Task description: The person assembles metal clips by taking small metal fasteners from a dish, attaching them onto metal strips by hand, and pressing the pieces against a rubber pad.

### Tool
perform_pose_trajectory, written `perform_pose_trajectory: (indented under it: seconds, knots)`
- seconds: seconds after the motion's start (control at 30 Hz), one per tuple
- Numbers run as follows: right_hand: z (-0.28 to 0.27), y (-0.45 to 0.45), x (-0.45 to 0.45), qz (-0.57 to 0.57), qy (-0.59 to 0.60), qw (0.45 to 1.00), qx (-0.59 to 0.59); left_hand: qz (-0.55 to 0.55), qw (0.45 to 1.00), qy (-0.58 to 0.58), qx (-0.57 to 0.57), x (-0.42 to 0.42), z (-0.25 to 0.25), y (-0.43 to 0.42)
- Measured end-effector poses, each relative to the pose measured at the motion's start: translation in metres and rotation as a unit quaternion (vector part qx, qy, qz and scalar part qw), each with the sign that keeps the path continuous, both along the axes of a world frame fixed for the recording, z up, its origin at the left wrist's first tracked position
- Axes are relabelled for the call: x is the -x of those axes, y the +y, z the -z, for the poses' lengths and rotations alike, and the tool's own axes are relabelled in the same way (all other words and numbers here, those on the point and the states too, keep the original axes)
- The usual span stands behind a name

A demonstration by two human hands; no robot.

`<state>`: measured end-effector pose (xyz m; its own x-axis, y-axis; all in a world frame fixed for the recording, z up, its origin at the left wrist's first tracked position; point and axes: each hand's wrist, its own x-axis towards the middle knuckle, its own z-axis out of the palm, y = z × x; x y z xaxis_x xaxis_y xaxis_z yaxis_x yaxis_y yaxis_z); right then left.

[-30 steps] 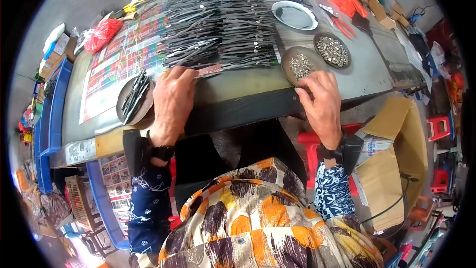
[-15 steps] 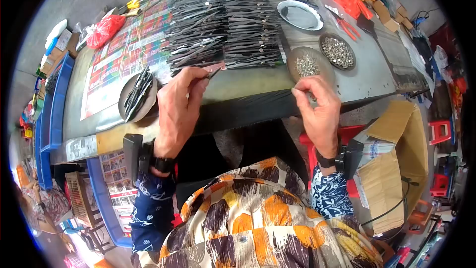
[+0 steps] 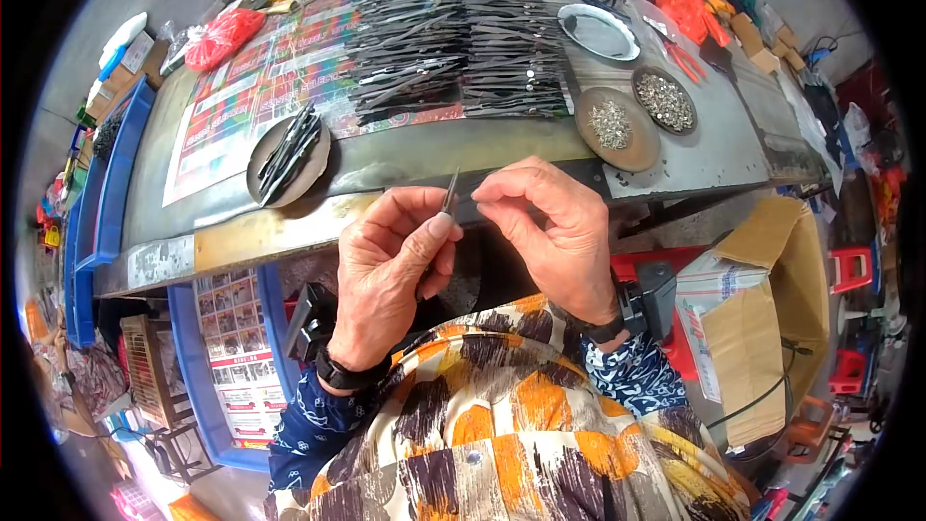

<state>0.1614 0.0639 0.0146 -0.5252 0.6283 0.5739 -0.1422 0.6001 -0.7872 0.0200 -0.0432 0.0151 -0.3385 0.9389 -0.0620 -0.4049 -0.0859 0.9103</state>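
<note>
My left hand (image 3: 391, 260) is closed in front of my body, near the table's front edge, pinching a thin dark strip (image 3: 450, 191) whose narrow end points up. Just to its right, my right hand (image 3: 555, 232) has thumb and forefinger pressed together. Whatever sits between those fingertips is too small to make out. Rows of similar black strips (image 3: 405, 48) lie on printed sheets beyond my hands. More black strips (image 3: 289, 154) rest in a round dish (image 3: 313, 169) at the left. On the right, a shallow dish (image 3: 632, 156) holds small shiny metal pieces (image 3: 611, 125).
A second bowl of metal pieces (image 3: 664, 101), a pale oval tray (image 3: 617, 50) and red-handled pliers (image 3: 687, 63) are at the right. Blue bins (image 3: 108, 183) line the left side. An open cardboard box (image 3: 752, 357) stands by my right arm.
My left hand has moved right and down from the strip rows with the dark strip. My right hand has come left from beside the metal-piece dish, and both hands are now close together.
</note>
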Motion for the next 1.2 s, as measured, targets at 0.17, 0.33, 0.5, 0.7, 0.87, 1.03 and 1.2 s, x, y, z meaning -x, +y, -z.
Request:
perform_pose_trajectory:
  seconds: [0.17, 0.33, 0.5, 0.7, 0.87, 1.03, 1.2]
  knots:
    - [-0.001, -0.007, 0.006, -0.001, 0.006, 1.0, 0.0, 0.006, 0.999, -0.043, -0.003, -0.003, -0.001, -0.006]
    - [0.001, -0.012, 0.009, 0.004, -0.004, 1.0, 0.002, 0.01, 0.999, -0.043, -0.009, -0.005, 0.003, -0.01]
    - [-0.001, -0.017, 0.009, 0.009, -0.007, 0.999, 0.042, 0.004, 0.999, -0.031, -0.008, -0.007, 0.005, -0.011]
    - [-0.002, -0.015, 0.008, 0.011, -0.029, 0.999, 0.027, -0.007, 1.0, -0.004, -0.006, -0.007, 0.006, -0.01]
    - [-0.003, -0.014, 0.007, 0.01, -0.03, 0.999, 0.026, -0.022, 0.998, 0.055, -0.012, -0.009, 0.008, -0.009]
    - [0.003, -0.011, 0.007, 0.029, -0.032, 0.999, -0.02, -0.037, 0.987, 0.152, -0.029, -0.009, 0.015, -0.01]
    - [0.002, -0.013, 0.006, 0.026, -0.021, 0.999, 0.023, -0.059, 0.977, 0.198, -0.044, -0.011, 0.018, -0.007]
